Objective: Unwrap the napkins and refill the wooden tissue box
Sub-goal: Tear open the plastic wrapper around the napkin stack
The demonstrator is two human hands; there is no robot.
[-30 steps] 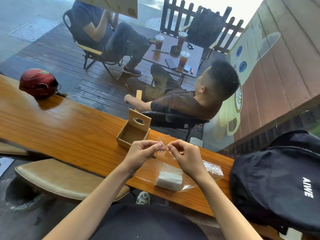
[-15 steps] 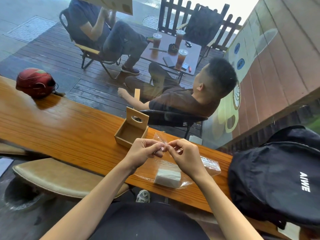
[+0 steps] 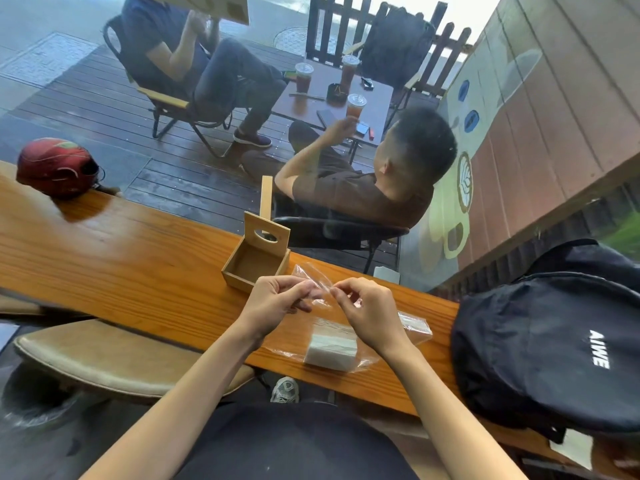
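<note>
A white stack of napkins [image 3: 331, 350] lies on the wooden counter [image 3: 121, 265] inside a clear plastic wrapper [image 3: 311, 273]. My left hand [image 3: 277, 303] and my right hand [image 3: 367, 311] both pinch the wrapper's upper edge, close together, just above the stack. The wooden tissue box [image 3: 254, 265] stands open and empty right behind my left hand, its slotted lid tilted up at the back.
A black backpack [image 3: 550, 344] fills the counter's right end. A red helmet [image 3: 55, 168] rests at the far left. A padded stool [image 3: 114, 358] sits below the counter. Beyond the window, two people sit at a table with drinks.
My hands hold the same pinch on the wrapper with little shift. The seated person outside has raised an arm toward the table.
</note>
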